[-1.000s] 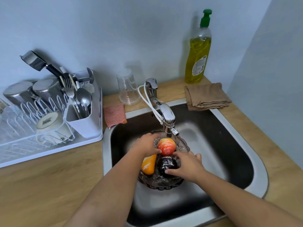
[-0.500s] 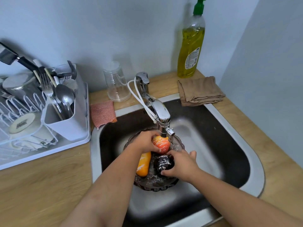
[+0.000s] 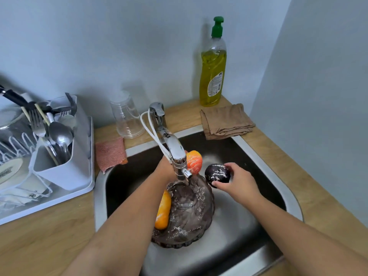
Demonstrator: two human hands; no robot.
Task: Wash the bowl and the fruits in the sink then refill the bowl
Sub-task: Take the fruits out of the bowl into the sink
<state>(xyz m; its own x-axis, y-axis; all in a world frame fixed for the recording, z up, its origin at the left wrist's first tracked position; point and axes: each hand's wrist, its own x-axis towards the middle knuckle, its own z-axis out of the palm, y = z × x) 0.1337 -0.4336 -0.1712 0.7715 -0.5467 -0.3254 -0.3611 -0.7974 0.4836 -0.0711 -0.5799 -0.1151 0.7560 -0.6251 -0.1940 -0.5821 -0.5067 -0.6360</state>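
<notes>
A dark glass bowl (image 3: pixel 189 212) sits in the steel sink (image 3: pixel 264 160) under the running tap (image 3: pixel 177 154). An orange fruit (image 3: pixel 163 212) lies against the bowl's left inner wall. My left hand (image 3: pixel 165 170), partly hidden behind the tap, holds a red-orange fruit (image 3: pixel 194 161) up beside the spout. My right hand (image 3: pixel 237 180) grips a dark, wet fruit (image 3: pixel 217 174), lifted to the right of the bowl over the sink.
A dish rack (image 3: pixel 59 176) with cutlery and cups fills the counter on the left. A pink sponge cloth (image 3: pixel 110 154), an upturned clear cup (image 3: pixel 127 118), a yellow soap bottle (image 3: pixel 213 64) and a folded brown cloth (image 3: pixel 225 121) stand behind the sink.
Both hands have lifted their fruits out of the bowl. The dark fruit moved up and right; the red-orange one rose beside the tap. The orange fruit stayed in the bowl.
</notes>
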